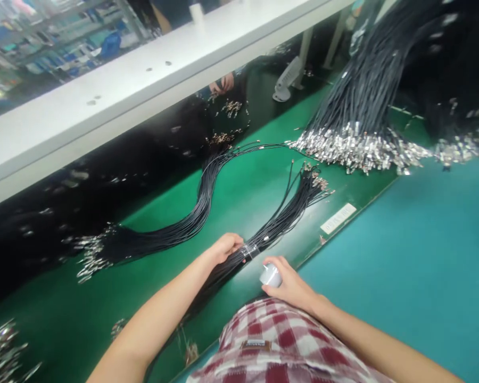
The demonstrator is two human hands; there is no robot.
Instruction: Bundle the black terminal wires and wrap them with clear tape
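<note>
A bundle of black cables (281, 221) lies slantwise across the green bench, with copper-coloured ends at its upper right. Around its middle is a shiny clear band (250, 250), which looks like tape. My left hand (226, 248) is closed on the bundle just beside this band; part of its fingers is hidden. Close to the bench's front edge, my right hand (289, 282) curls around a whitish roll (270, 275) that looks like clear tape. The lower end of the bundle is hidden behind my left forearm.
Another black cable bundle (201, 210) curves behind. A thick pile of cables with silvery connectors (363, 146) hangs over the bench (239, 191) at right. More connectors (6, 351) lie lower left. A white shelf (143, 80) crosses above. A label (338, 218) marks the front edge.
</note>
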